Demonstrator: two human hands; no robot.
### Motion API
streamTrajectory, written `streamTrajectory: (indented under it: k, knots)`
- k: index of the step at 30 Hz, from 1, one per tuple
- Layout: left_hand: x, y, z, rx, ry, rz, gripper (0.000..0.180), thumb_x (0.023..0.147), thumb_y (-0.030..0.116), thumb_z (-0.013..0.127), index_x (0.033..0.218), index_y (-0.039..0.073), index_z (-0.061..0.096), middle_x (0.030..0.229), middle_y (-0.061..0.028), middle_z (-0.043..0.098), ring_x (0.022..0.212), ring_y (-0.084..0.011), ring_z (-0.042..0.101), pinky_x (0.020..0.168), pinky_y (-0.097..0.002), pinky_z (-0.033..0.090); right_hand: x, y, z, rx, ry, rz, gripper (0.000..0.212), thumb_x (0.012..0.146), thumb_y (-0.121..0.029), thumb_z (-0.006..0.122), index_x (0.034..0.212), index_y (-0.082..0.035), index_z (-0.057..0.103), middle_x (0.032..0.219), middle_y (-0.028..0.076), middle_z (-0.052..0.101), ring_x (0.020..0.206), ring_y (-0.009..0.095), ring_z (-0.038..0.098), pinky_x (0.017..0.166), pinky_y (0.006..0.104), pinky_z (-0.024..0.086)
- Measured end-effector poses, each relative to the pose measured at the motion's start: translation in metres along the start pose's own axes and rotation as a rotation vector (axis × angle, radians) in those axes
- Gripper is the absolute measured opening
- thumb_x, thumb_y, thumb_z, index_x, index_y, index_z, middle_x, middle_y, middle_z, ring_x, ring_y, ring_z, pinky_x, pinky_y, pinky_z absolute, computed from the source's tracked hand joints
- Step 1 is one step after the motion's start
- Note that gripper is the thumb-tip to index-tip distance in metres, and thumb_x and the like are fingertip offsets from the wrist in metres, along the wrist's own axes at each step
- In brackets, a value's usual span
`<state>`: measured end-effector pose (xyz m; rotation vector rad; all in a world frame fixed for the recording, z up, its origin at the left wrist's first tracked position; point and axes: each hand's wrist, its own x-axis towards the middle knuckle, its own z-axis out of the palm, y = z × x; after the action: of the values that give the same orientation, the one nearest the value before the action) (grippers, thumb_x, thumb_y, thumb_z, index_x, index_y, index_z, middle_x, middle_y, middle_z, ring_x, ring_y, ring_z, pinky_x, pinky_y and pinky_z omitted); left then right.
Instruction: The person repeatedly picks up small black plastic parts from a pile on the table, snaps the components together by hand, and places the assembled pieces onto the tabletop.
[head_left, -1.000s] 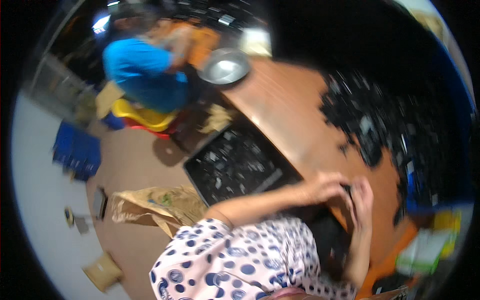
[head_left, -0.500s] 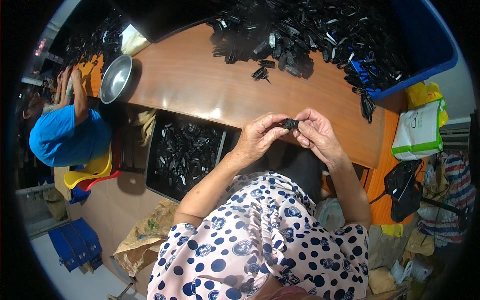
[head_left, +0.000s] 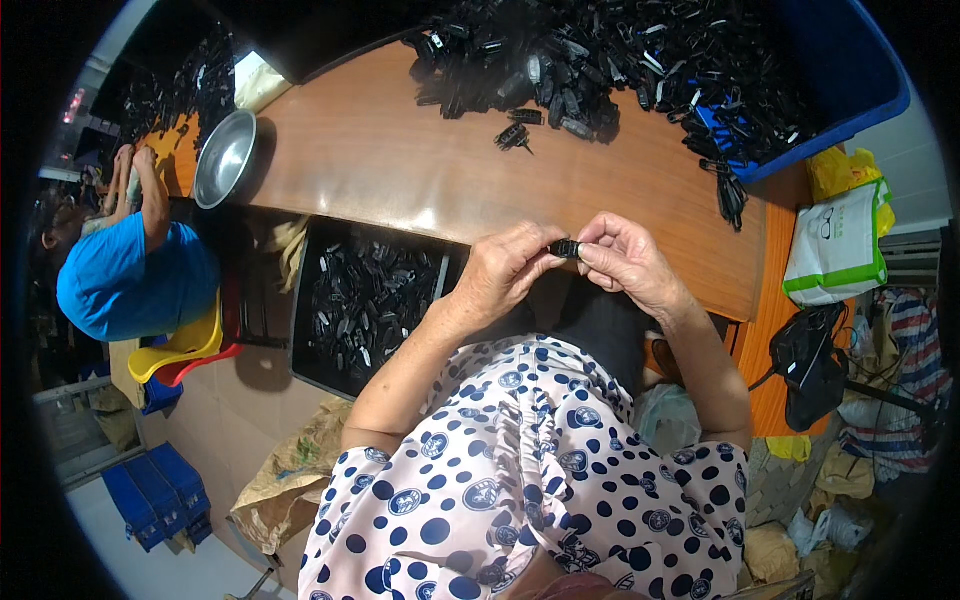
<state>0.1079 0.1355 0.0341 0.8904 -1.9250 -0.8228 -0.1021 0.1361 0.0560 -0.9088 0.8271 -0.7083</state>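
Between my two hands, just off the table's near edge, is a small black part (head_left: 565, 248), short and blocky. The fingertips of my left hand (head_left: 503, 265) pinch its left end. On its other end, the thumb and fingers of my right hand (head_left: 630, 264) are closed, covering part of it. Beyond my hands, two similar loose black pieces (head_left: 513, 137) lie on the brown table (head_left: 390, 130). A big heap of black parts (head_left: 560, 70) covers the far side.
A blue bin (head_left: 850, 130) borders the heap at the far right. Left of my legs, a black crate (head_left: 370, 310) holds many black pieces. A metal bowl (head_left: 226, 160) sits at the table's left, near a person in a blue shirt (head_left: 135, 270). A white-green bag (head_left: 835, 245) is at right.
Both hands have shifted slightly left with the black part, still pinched between them. The whole view has moved a little.
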Motion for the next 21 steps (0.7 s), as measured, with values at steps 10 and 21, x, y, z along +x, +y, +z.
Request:
streamTrajectory:
  k: [10,21]
  knots:
    - [-0.013,0.01,0.005,0.182,-0.164,0.006,0.018,0.079,0.007,0.067,0.095,0.001,0.061,0.084,-0.0149,0.064,0.074,-0.0287,0.065,0.064,-0.0337,0.052,-0.011,0.016,-0.01,-0.084,0.007,0.284,0.021,0.089,-0.027,0.065,0.095,-0.011,0.054,0.078,-0.002,0.058,0.064,0.004,0.048,0.051,0.0154,0.034]
    - [-0.026,0.028,0.014,-0.815,0.125,-0.453,0.016,0.086,0.01,0.066,0.1,0.003,0.063,0.125,-0.0048,0.046,0.063,-0.0094,0.051,0.066,-0.022,0.047,-0.015,0.026,0.022,0.179,-0.193,0.111,0.054,0.088,-0.052,0.056,0.118,-0.008,0.049,0.094,0.005,0.059,0.075,0.011,0.058,0.056,0.0208,0.044]
